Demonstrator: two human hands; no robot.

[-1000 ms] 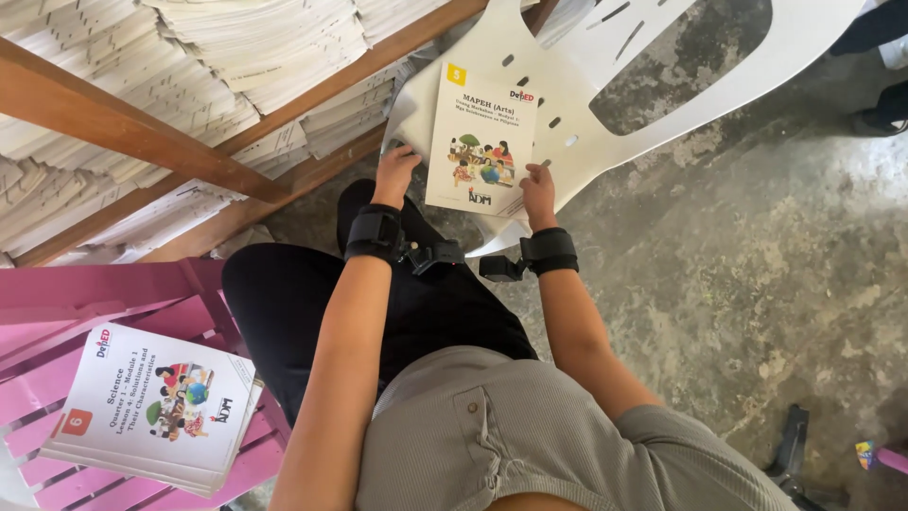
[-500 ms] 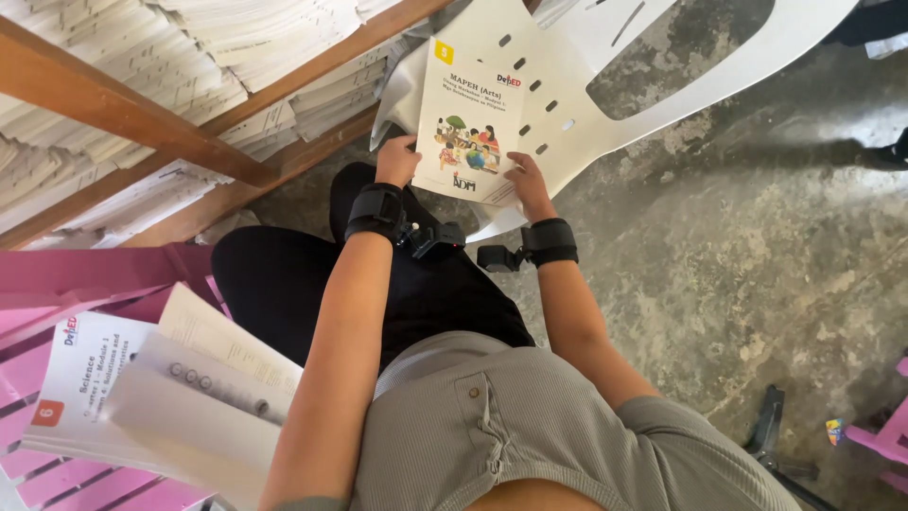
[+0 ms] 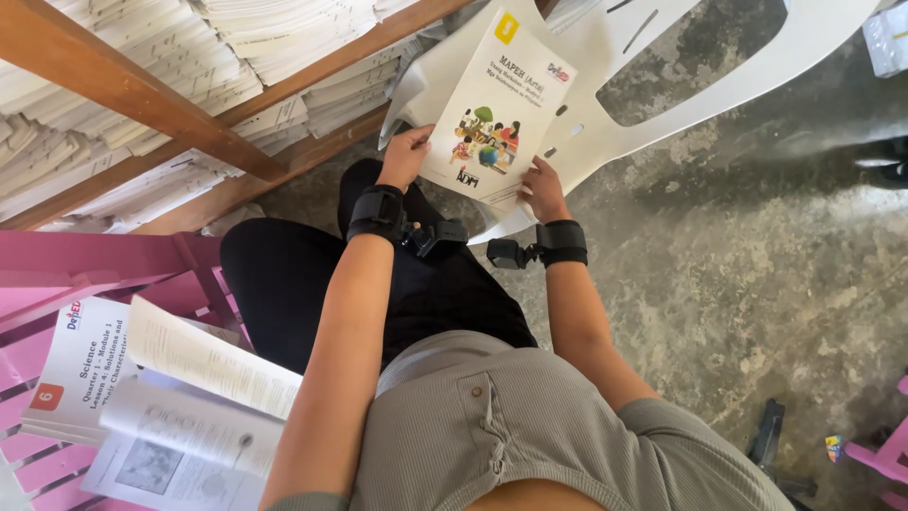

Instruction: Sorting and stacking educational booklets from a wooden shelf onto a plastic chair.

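**Gripping a workbook at both lower corners over the chair**

Holding a thin white paper workbook with a colourful cover picture (image 3: 495, 114), the person is pinching it between both hands above the seat of a white plastic chair (image 3: 605, 66). The left hand (image 3: 409, 151) is closing its fingers on the booklet's left edge near the bottom corner, while the right hand (image 3: 541, 187) is clamping the bottom right corner from below. Both wrists are wearing black strapped bands.

The booklet's long axis is running away from the body and leaning to the right, so its top corner with the yellow tab is pointing up toward the chair back. Almost all of the booklet is lying beyond the fingers; only its near end is being gripped. The left hand is sitting slightly farther along the edge, the right nearer the body.

To the left, on a pink slatted wooden bench (image 3: 57, 274), a stack of white booklets (image 3: 80, 374) is lying with loose pages fanning open, well apart from both hands. Stacked papers are filling a brown wooden shelf (image 3: 142, 99) behind.
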